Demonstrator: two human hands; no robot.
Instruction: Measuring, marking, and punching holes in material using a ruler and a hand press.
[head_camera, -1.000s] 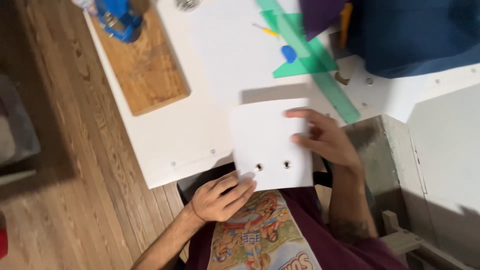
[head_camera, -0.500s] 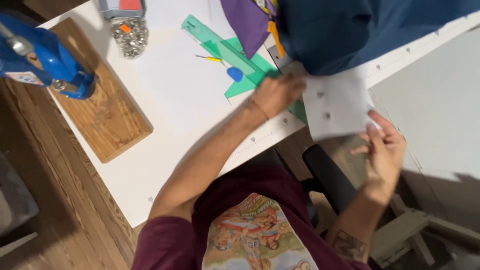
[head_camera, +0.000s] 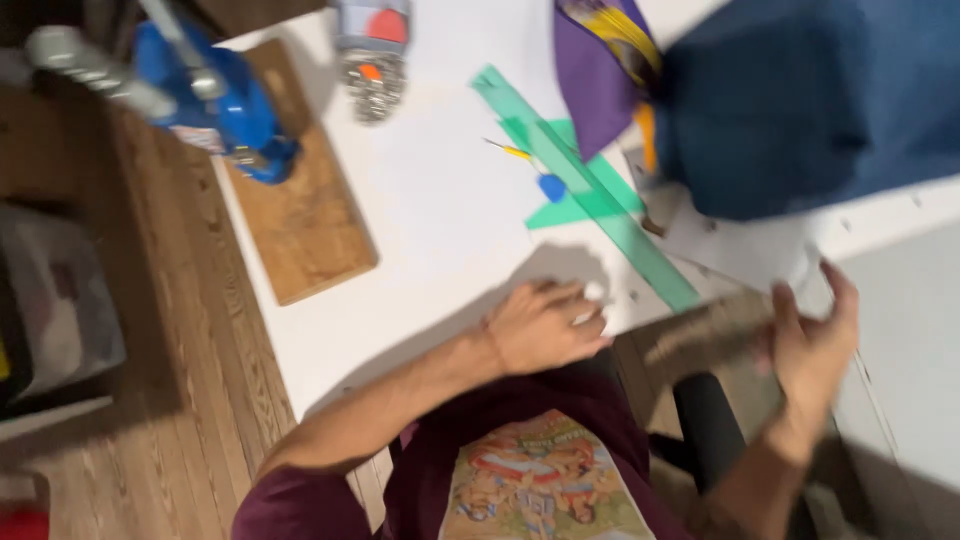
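Warm indoor light, heavy motion blur throughout; arm shadow on white table.

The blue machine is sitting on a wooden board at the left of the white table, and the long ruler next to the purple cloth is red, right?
Not quite. The long ruler is green, not red; the head view shows it lying slantwise on the white table beside the purple cloth. The rest is right: the blue machine sits on the wooden board at the table's left.

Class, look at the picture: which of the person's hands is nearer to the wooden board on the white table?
The left hand. It rests on the white table, a short way right of the wooden board. The right hand is farther right, off the table edge, by a white sheet.
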